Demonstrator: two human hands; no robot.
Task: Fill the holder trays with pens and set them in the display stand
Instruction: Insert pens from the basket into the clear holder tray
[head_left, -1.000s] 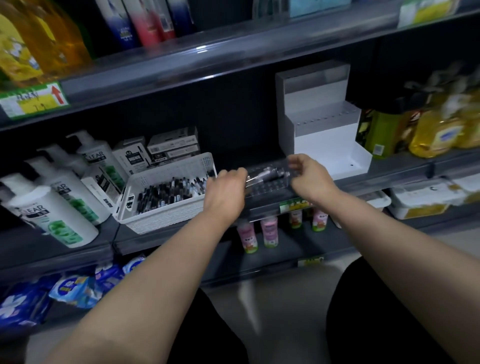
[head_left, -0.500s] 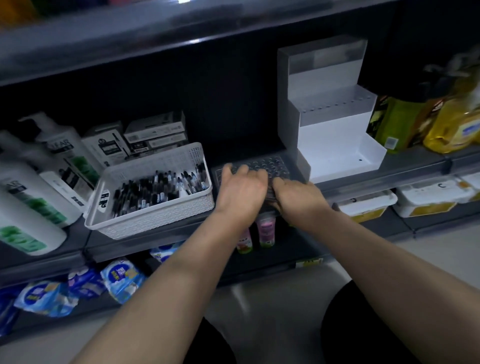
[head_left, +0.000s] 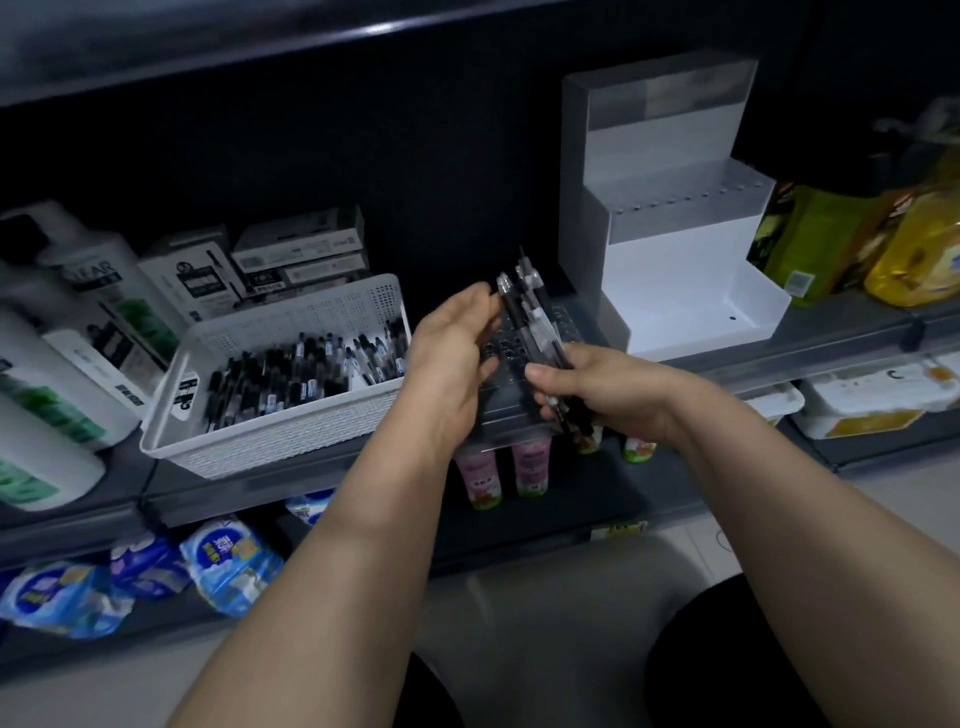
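Gripping a bunch of pens (head_left: 530, 312) in the right hand (head_left: 602, 389), left hand (head_left: 452, 358) loose, fingertips touching their tops, right over the holder tray (head_left: 501, 410) on the shelf (head_left: 831, 332), beside the display stand (head_left: 675, 270)
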